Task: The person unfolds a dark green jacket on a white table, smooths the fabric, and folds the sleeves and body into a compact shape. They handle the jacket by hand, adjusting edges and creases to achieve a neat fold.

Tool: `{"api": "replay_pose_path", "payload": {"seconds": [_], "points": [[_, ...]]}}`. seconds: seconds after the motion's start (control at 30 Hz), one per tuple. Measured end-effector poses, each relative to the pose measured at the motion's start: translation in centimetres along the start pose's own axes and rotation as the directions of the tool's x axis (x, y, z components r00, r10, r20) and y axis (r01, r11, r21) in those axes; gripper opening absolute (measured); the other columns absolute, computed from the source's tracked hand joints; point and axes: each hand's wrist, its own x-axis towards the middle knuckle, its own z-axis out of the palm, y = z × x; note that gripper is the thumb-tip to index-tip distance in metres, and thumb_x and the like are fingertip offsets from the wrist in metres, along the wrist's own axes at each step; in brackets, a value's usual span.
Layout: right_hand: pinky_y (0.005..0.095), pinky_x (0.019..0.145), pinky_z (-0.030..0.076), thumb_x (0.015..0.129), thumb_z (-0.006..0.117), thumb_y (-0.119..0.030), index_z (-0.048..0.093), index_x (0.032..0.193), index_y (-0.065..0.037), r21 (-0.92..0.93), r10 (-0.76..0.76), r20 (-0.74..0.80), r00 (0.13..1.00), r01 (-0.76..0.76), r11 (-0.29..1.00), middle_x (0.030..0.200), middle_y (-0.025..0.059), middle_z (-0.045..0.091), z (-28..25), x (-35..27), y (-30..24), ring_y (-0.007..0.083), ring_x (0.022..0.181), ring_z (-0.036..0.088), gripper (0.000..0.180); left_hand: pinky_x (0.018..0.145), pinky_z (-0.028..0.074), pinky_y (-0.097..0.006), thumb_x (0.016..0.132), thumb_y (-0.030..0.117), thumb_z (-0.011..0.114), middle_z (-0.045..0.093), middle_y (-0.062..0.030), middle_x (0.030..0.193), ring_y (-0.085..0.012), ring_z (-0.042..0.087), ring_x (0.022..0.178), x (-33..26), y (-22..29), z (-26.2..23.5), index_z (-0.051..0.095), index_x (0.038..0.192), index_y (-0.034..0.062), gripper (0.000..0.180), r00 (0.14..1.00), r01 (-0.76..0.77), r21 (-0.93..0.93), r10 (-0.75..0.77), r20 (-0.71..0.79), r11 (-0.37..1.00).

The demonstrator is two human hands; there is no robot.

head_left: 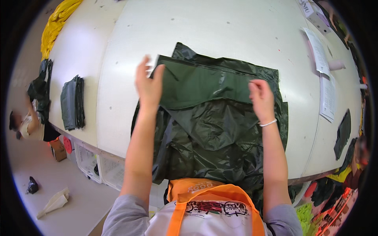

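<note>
A large piece of shiny dark green coated fabric lies in layers on the white table in front of me, its lower part creased and hanging over the near edge. Across its upper part runs a smoother, matte green panel. My left hand is at the panel's left end, slightly blurred, with thumb and fingers apart and nothing between them. At the right end of the panel is my right hand, its fingers curled in toward the thumb. Whether it pinches a fold there is hidden.
A stack of folded dark green pieces lies at the left, with yellow fabric beyond. Paper sheets and another dark green piece are at the right. People work at both sides. White crates stand below the table.
</note>
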Motion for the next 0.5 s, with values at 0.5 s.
{"api": "replay_pose_path", "payload": {"seconds": [0.5], "points": [[0.0319, 0.073, 0.048, 0.087, 0.063, -0.026, 0.058, 0.11, -0.002, -0.339, 0.154, -0.346, 0.926, -0.276, 0.9, 0.084, 0.012, 0.064, -12.7, -5.8, 12.8, 0.0229, 0.073, 0.061, 0.034, 0.109, 0.019, -0.055, 0.079, 0.042, 0.065, 0.027, -0.0087, 0.149, -0.0325, 0.023, 0.137, -18.1, 3.3, 1.5, 0.047, 0.134, 0.0221, 0.061, 0.238, -0.582, -0.105, 0.292, 0.926, 0.806]]}}
